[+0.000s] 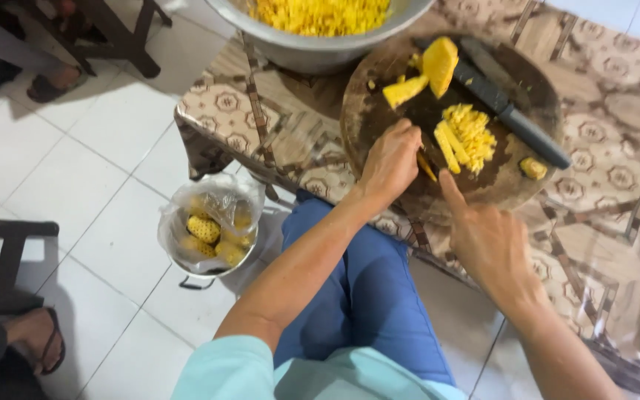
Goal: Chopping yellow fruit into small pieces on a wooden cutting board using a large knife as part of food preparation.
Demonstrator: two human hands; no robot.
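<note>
My left hand [390, 161] rests on the near edge of a round wooden cutting board [364, 118], fingers curled around a thin yellow pineapple strip [427, 166]. My right hand [483, 237] is just in front of the board, index finger pointing up at the rim near a pile of diced pineapple [472, 133]. Larger pineapple chunks [438, 65] and a wedge [404, 91] lie at the board's far side. A black-handled knife [516, 118] lies across the board, untouched.
A metal bowl [312, 52] of diced pineapple stands beyond the board on the patterned tablecloth [246, 111]. A bag-lined bucket [212, 230] with pineapple peel sits on the tiled floor. Other people's sandalled feet [38, 341] and dark chair legs [124, 41] are at left.
</note>
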